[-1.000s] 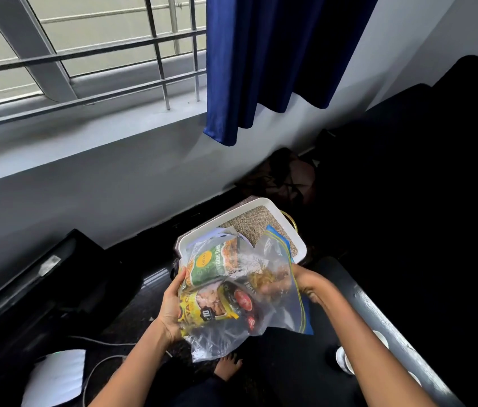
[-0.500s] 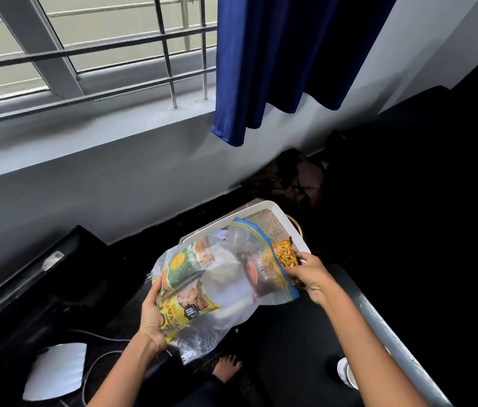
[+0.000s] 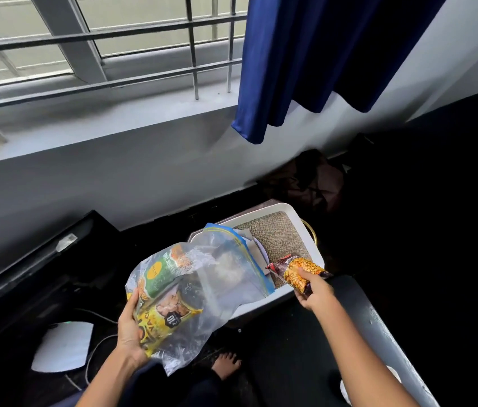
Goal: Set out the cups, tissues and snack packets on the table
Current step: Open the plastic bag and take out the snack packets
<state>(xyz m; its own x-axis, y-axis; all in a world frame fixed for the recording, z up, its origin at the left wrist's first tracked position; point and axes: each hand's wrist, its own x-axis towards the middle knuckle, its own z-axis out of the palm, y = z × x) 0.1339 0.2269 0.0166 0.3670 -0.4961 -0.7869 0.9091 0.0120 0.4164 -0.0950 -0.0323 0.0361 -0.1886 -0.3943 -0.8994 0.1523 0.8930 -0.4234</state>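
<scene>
My right hand (image 3: 315, 292) is closed around one snack packet (image 3: 299, 273), the dark one with the orange mix showing, fingers wrapped round its lower end. It hangs just above the near right corner of the white tray (image 3: 314, 236), clear of the bag. My left hand (image 3: 129, 327) is clamped on the bottom of the clear zip bag (image 3: 202, 289), thumb on top, pinching the plastic against the yellow packet (image 3: 170, 315) inside. The green packet (image 3: 161, 274) sits above it in the bag, and there's something pale deeper in that I can't make out.

Now, placing this one. I'd say the packet wants to go down flat on the woven mat (image 3: 278, 236) toward the far right corner of the tray, leaving the near edge free for the rest. Lower it, let the free end touch first, then release the fingers, no dropping.

The bag mouth droops over the tray's left edge, over some white papers (image 3: 256, 248) there. I'd keep the left hand level so the two remaining packets don't slide out. No cups clearly in sight from here.
</scene>
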